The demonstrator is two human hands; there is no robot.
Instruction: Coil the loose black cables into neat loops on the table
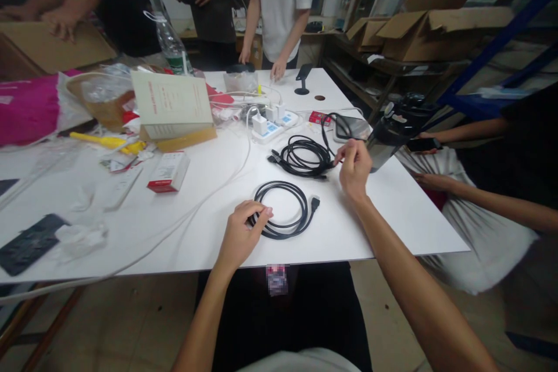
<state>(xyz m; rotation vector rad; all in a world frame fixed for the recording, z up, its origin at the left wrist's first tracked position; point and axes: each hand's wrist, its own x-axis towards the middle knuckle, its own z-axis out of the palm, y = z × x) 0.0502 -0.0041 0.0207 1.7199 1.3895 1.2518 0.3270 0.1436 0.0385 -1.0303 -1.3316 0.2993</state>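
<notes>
A neatly coiled black cable (304,212) lies on the white table (349,232), its dark plug (315,203) sticking out to the right. My left hand (244,229) rests at the coil's left side, thumb and fingers closed around its strands. Just beyond lies a looser bundle of black cable (300,171) with connectors at its left end. My right hand (355,168) is closed at the bundle's right edge, pinching a black strand that loops upward behind the fingers. Part of that strand is hidden by the hand.
A power strip (268,132) with white chargers stands behind the bundle. Near my right hand are a dark bottle (392,128) and a phone (354,127). Leftward lie a small box (169,172), a card (172,102) and a yellow tool (107,141). Other people surround the table.
</notes>
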